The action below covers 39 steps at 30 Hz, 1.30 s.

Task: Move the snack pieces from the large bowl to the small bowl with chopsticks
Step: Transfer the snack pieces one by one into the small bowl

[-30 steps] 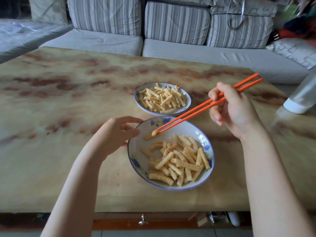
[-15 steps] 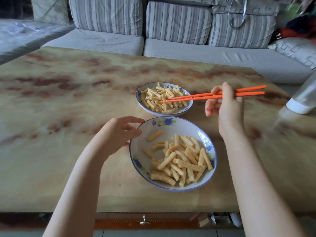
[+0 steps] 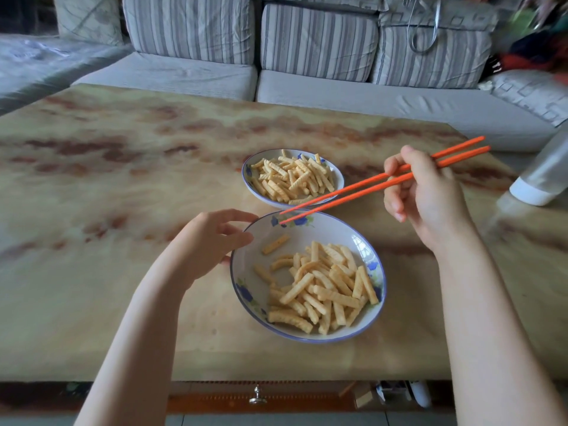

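Snack pieces (image 3: 322,290): heaped in large bowl (image 3: 319,233), 6 o'clock. Chopsticks (image 3: 362,187) back from small bowl (image 3: 246,182), 12 o'clock, tips empty; next pick due. Right hand (image 3: 427,198) fingers (image 3: 392,207) pinch them; left hand (image 3: 209,241), relaxed, touches rim.

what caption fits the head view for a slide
Empty orange chopsticks in the right hand hover over the far rim of the large bowl, left hand at its side; small bowl behind.

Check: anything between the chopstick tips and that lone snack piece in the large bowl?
Nothing visible. The chopsticks hang over the large bowl at its far rim, only bare bowl before the lone piece; the left hand sits beside the rim.
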### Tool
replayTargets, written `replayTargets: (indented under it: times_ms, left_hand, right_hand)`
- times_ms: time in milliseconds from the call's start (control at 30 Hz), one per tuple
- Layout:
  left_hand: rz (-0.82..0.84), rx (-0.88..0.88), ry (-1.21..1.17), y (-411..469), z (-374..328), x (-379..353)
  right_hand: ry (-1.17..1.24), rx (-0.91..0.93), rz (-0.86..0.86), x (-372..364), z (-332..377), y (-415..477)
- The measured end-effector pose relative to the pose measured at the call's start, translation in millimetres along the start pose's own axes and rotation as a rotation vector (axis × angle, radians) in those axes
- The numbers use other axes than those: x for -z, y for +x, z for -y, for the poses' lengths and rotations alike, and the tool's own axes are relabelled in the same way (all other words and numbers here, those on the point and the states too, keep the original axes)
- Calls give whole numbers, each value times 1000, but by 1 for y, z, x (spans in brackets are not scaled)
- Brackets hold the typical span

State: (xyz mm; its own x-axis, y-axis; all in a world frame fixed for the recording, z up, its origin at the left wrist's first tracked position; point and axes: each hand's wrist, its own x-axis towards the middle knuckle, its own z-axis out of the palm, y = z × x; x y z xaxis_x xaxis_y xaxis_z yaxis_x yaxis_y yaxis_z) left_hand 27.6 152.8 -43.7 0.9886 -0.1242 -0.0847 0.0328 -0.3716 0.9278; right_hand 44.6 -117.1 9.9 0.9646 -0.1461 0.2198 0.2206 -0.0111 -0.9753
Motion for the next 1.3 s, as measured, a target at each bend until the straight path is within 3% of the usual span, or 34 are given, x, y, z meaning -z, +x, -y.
replayTargets:
  times_ms: [200,467,733,900,1033,1300]
  left_hand:
    - [-1,-2,15,0,0,0]
    - [4,0,-1,0,0,0]
    - [-6,-5,3,1,-1,-1]
    - [-9,-6,27,0,-1,0]
    - [-9,-5,28,-1,-2,0]
    - [-8,-2,35,0,-3,0]
  right_hand:
    - [-70,-56,87,-5,-1,-5]
    - [-103,-105,73,-7,-4,-5]
    - [31,-68,-34,-1,-5,-2]
    - [181,-11,-233,-2,-4,1]
    - [170,32,-349,-5,-12,5]
    - [44,43,-317,-20,-29,7]
